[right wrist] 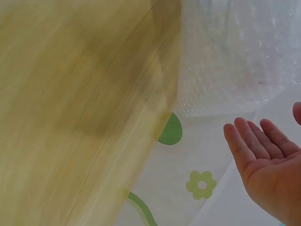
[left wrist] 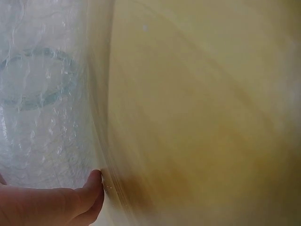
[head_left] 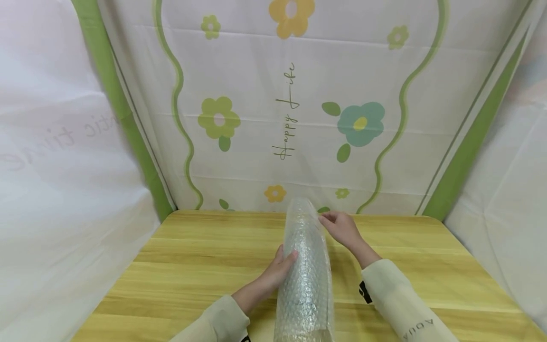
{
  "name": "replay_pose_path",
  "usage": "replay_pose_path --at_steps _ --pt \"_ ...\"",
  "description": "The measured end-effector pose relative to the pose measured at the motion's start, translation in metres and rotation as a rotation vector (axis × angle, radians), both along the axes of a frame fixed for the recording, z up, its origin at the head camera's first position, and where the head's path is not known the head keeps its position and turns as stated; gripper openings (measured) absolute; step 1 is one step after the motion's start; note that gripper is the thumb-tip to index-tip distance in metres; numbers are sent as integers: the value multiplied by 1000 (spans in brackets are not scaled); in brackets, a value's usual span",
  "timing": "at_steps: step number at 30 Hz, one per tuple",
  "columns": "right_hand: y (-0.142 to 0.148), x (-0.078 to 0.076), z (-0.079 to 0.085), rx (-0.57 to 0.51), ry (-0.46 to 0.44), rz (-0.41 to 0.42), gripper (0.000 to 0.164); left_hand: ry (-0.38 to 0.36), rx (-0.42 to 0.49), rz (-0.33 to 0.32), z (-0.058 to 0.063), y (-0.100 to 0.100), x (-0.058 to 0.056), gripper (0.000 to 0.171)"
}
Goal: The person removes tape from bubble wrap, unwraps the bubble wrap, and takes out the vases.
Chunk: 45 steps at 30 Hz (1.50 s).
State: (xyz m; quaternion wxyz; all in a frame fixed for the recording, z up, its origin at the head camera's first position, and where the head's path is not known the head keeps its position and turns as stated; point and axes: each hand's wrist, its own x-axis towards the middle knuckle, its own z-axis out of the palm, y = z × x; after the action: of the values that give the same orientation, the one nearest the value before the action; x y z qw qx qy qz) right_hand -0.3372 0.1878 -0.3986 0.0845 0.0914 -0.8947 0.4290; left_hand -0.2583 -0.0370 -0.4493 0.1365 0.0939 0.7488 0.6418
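1. Your left hand [head_left: 275,270] holds the bubble wrap bundle [head_left: 304,270] by its left side. Your thumb [head_left: 291,257] lies on the front of it.
2. Your right hand [head_left: 342,229] is up near the far end of the bundle, on its right side. From the right wrist, your fingers look nearly straight and your palm shows. You are not gripping with this hand, and I cannot tell if your fingertips touch the wrap.
3. The bundle is long and shiny, and it sits between your two hands. Its near end runs off the bottom of the head view.
4. Look through the wrap in the left wrist view: you can see a pale green ring [left wrist: 35,104] inside.
5. Your left sleeve [head_left: 218,323] and right sleeve [head_left: 395,297] are cream. A bit of black band [head_left: 365,292] pokes out at your right cuff.
6. Under your arms is a yellow wooden table [head_left: 205,285].
7. Behind the table hangs a white cloth [head_left: 243,66] with the words "Happy Life" [head_left: 287,111], a blue-green flower [head_left: 372,128] and other flowers in yellow and green.
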Motion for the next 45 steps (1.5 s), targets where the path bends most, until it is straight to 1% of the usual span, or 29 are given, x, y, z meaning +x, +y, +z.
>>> replay_pose_path --at_steps 6,11,15,22,28,32,38,41,45 --pt "-2 -8 -2 -50 -60 27 54 4 -4 -5 -1 0 0 88" --pt "-6 -13 -5 -55 -96 32 66 9 4 -15 0 0 0 86" --pt "-7 -16 -6 -76 -121 32 70 7 8 -21 -2 0 -1 85" --pt "-5 -16 -6 -109 -132 58 64 5 7 -28 -2 -1 -2 84" --pt "-2 -18 -9 -84 -123 67 57 16 13 -30 -2 -1 -1 83" --pt "-3 -17 -8 -39 -106 61 50 25 28 -36 -2 0 -1 81" --pt "-3 -14 -4 56 -53 64 42 32 25 -31 -1 1 -1 78" --pt "-3 -14 -4 111 -11 64 35 32 30 -32 -1 1 -1 76" --pt "-2 -19 -9 210 51 69 24 31 32 -29 -2 0 -1 75"
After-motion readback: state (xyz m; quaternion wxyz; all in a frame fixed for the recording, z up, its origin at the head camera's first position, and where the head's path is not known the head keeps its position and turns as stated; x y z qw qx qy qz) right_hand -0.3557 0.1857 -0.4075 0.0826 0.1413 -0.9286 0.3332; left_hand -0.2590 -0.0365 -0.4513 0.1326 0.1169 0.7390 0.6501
